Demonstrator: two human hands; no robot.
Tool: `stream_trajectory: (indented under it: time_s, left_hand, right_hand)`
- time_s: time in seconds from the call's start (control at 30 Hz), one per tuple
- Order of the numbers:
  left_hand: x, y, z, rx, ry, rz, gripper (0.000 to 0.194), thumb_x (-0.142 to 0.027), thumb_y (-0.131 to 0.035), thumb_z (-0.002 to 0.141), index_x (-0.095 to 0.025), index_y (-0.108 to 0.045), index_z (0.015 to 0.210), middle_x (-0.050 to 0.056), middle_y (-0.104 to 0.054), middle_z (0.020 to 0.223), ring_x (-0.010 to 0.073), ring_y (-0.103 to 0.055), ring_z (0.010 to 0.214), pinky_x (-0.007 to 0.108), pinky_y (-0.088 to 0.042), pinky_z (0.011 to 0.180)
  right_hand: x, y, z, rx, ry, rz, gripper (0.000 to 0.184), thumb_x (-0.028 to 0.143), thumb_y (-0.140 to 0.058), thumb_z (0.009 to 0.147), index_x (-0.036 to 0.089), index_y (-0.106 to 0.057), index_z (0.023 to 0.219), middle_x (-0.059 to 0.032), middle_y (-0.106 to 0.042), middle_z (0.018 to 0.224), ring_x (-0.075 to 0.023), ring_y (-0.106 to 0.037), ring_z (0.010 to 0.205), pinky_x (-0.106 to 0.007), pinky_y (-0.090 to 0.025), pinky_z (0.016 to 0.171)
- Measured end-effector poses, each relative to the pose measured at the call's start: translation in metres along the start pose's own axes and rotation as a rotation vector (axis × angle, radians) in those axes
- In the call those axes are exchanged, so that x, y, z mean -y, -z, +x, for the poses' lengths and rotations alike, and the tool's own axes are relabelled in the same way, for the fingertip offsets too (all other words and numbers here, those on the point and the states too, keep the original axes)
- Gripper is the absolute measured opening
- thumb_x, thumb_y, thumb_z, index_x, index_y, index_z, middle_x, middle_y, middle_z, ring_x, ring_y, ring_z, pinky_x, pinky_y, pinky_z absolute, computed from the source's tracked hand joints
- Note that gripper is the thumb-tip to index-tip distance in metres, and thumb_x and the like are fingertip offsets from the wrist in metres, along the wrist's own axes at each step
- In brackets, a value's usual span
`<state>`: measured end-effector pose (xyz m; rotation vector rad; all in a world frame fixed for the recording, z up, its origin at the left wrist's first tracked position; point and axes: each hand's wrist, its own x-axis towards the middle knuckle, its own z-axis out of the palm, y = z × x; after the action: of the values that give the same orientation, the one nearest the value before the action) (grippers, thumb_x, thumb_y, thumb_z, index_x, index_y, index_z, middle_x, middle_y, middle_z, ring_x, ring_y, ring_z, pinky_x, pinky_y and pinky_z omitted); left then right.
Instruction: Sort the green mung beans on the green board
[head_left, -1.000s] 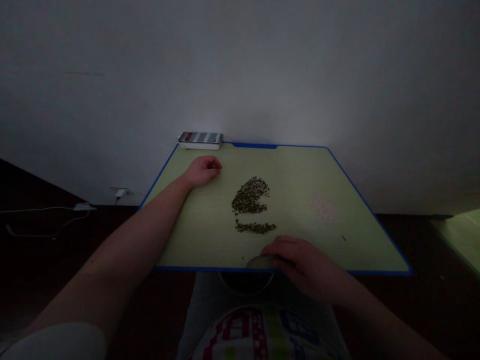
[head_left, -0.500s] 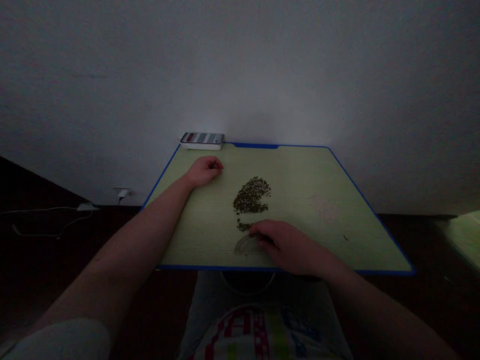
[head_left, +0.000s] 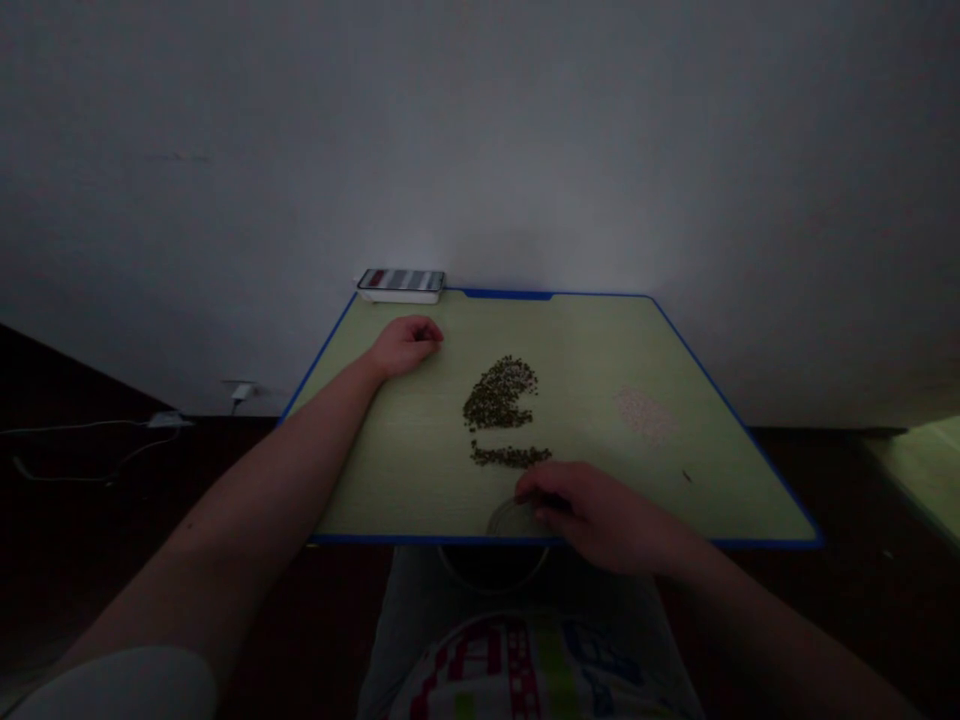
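A pile of small dark green beans [head_left: 501,392] lies in the middle of the pale green table [head_left: 405,470], with a short row of beans [head_left: 510,457] split off just in front of it. My right hand [head_left: 592,512] rests near the front edge, fingers curled on a clear half-round plastic piece [head_left: 508,518] lying flat on the table. My left hand [head_left: 405,344] lies far left of the pile, fingers curled in a loose fist with nothing visible in it.
A small patch of pale pink grains [head_left: 646,414] sits at the right of the table. A phone on a white box [head_left: 400,283] stands at the back left corner. A round bowl rim [head_left: 491,570] shows below the front edge, over my lap. Cables lie on the dark floor at left.
My right hand with the clear piece pushed forward into the row of beans, then drew back toward the front edge. The left hand stayed still.
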<state>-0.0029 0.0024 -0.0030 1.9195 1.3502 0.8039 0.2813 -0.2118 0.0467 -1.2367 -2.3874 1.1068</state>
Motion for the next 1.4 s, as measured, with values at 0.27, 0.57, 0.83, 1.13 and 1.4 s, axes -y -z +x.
stream_trajectory:
  time_s: [0.27,0.57,0.83,1.13,1.4]
  left_hand:
    - [0.004,0.0,0.001,-0.007,-0.029,-0.003,0.023,-0.03,-0.06,0.061,-0.015,-0.062,0.079,-0.001,-0.053,0.063,0.012,-0.045,0.059,0.026,-0.037,0.058]
    - [0.002,0.002,0.0,-0.008,-0.036,0.001,0.021,-0.029,-0.058,0.06,-0.016,-0.062,0.076,-0.002,-0.056,0.063,0.0113,-0.047,0.058,0.024,-0.038,0.056]
    - [0.005,0.002,-0.001,-0.011,-0.027,-0.025,0.02,-0.032,-0.059,0.06,-0.019,-0.06,0.074,-0.001,-0.057,0.065,0.0124,-0.048,0.058,0.024,-0.038,0.054]
    - [-0.001,0.003,-0.003,-0.024,-0.014,-0.054,0.016,-0.032,-0.06,0.061,-0.02,-0.061,0.072,-0.002,-0.056,0.062,0.013,-0.048,0.057,0.025,-0.038,0.054]
    - [0.0,0.002,-0.003,-0.02,0.01,-0.08,0.019,-0.032,-0.059,0.06,-0.019,-0.06,0.073,-0.002,-0.055,0.062,0.0117,-0.047,0.056,0.025,-0.037,0.053]
  right_hand:
    - [0.0,-0.014,-0.024,-0.158,0.1,0.009,0.023,0.008,-0.048,0.086,0.02,-0.064,0.1,-0.0049,-0.066,0.091,-0.0156,-0.06,0.083,-0.029,-0.048,0.074]
    - [0.005,-0.063,-0.017,-0.507,0.453,-0.346,0.017,0.012,-0.051,0.081,0.019,-0.065,0.087,-0.0057,-0.063,0.072,-0.0196,-0.055,0.076,-0.034,-0.049,0.071]
    - [0.003,-0.078,0.007,-0.264,0.474,-0.547,0.013,0.025,-0.056,0.087,0.019,-0.064,0.096,-0.0084,-0.069,0.106,-0.0195,-0.058,0.101,-0.032,-0.048,0.084]
    - [-0.009,-0.117,0.032,-0.49,0.552,-0.719,0.016,0.018,-0.051,0.087,0.015,-0.065,0.091,-0.0111,-0.071,0.096,-0.0211,-0.061,0.08,-0.031,-0.048,0.059]
    - [-0.005,-0.099,0.012,-0.478,0.423,-0.703,0.032,0.029,-0.056,0.086,0.01,-0.063,0.11,-0.0134,-0.069,0.107,-0.0248,-0.059,0.092,-0.036,-0.05,0.077]
